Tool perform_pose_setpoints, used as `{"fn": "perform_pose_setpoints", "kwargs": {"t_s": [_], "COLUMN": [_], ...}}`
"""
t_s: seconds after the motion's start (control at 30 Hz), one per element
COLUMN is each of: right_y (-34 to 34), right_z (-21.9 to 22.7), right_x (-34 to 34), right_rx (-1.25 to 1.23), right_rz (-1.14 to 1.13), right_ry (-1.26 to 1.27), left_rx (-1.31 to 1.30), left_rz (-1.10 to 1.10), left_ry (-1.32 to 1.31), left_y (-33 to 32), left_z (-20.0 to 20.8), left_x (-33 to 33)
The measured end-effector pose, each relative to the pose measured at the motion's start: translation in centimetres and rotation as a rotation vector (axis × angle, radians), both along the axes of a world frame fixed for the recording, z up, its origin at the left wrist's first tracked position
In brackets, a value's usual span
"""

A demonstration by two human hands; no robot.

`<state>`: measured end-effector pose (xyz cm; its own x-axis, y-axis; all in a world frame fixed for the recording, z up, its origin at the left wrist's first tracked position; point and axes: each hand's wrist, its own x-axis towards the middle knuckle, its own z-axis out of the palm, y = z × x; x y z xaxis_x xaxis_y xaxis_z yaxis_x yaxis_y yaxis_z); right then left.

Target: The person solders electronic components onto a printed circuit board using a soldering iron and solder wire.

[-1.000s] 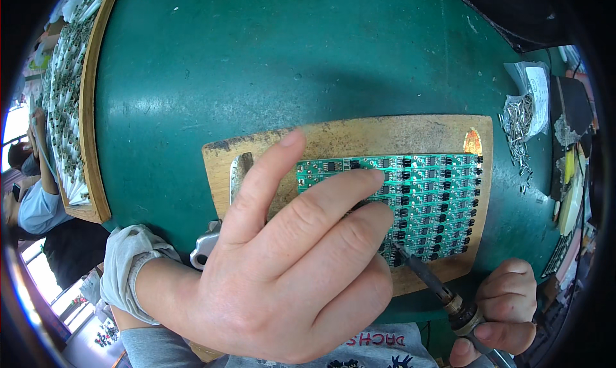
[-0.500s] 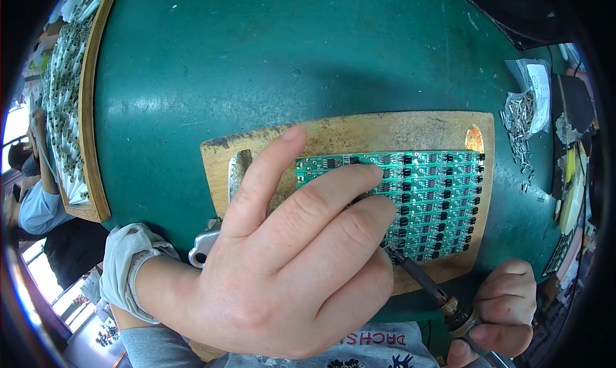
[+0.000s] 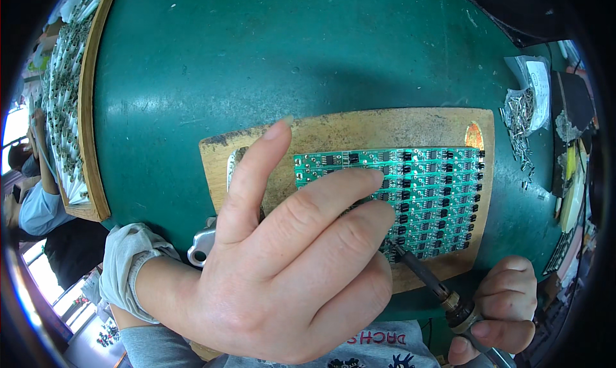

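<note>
My right hand (image 3: 507, 304) grips a soldering iron (image 3: 457, 309) at lower right. The iron's dark tip points up and left, reaching the lower part of a panel of green circuit boards (image 3: 427, 195) beside my left fingers. The panel carries rows of small black components. My left hand (image 3: 301, 259) lies over the panel's left part, its middle fingers bent and pressed together, while one outer finger sticks up over the wooden board (image 3: 359, 124) beneath. The left thumb and whatever is under the curled fingers are hidden.
A metal clamp-like piece (image 3: 204, 245) sits by my left wrist. At right are a plastic bag (image 3: 532, 92) and loose metal pins (image 3: 518, 127) on the green tabletop (image 3: 256, 47). A wooden-edged tray (image 3: 90, 111) of many small parts stands left; another person's sleeve (image 3: 42, 207) shows beyond.
My left hand's raised outer finger has shifted slightly left and up. The panel and wooden board sit a touch higher in the picture. The iron stays against the panel's lower part.
</note>
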<state>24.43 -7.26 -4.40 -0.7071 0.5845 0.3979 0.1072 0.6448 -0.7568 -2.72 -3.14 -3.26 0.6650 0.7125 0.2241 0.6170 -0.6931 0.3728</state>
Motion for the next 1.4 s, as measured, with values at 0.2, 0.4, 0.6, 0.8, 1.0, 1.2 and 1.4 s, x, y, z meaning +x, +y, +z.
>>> {"fn": "perform_pose_setpoints", "kwargs": {"t_s": [0.2, 0.4, 0.6, 0.8, 1.0, 1.2, 1.4], "right_y": [-0.8, -0.7, -1.6, -0.5, -0.6, -0.6, -0.6], "right_z": [0.4, 2.6, 0.2, 2.7, 2.6, 1.8, 1.6], "right_x": [-4.0, -3.8, -3.2, -3.4, -3.5, -3.4, -4.1], "right_rx": [0.031, -0.124, 0.052, -0.130, -0.103, -0.069, -0.078], "right_rz": [-0.445, -0.393, -0.431, -0.319, -0.345, -0.322, -0.370], "right_ry": [0.258, 0.042, -0.078, 0.001, 0.025, 0.081, 0.100], "left_rx": [-0.110, -0.099, 0.046, 0.029, 0.045, 0.032, 0.031], "left_rz": [-0.160, -0.164, -0.024, -0.045, -0.047, -0.046, -0.041], "left_ry": [0.171, 0.167, -0.132, -0.160, -0.156, -0.117, -0.108], "left_y": [1.0, 0.8, -0.3, 0.0, -0.1, 0.0, -0.2], "left_z": [1.6, 0.9, -1.8, -1.3, -1.2, -1.5, -1.0], "left_x": [-0.1, -0.1, -0.3, -0.1, -0.1, -0.3, -0.6]}}
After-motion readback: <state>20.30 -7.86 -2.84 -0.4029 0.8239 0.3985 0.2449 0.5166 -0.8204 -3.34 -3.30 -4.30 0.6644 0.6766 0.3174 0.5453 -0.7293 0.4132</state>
